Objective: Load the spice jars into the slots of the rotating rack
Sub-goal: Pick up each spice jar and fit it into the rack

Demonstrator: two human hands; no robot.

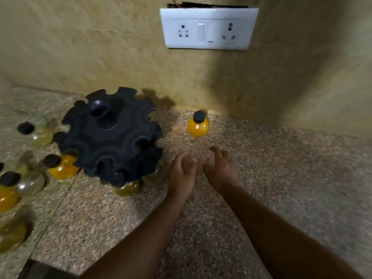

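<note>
Spice jar upright beside black rack; left hand and right hand loosely curled, empty, hovering nearby.

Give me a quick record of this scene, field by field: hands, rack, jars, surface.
left hand: empty, fingers curled, above counter
right hand: empty, open, beside the left
rack: black, on counter left of the hands
lone yellow jar: upright, black cap, near wall, beyond the hands
other jars: clustered left of and around rack
counter: speckled stone

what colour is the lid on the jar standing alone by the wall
Black, atop the yellow-filled jar, seen in the head view.
</note>
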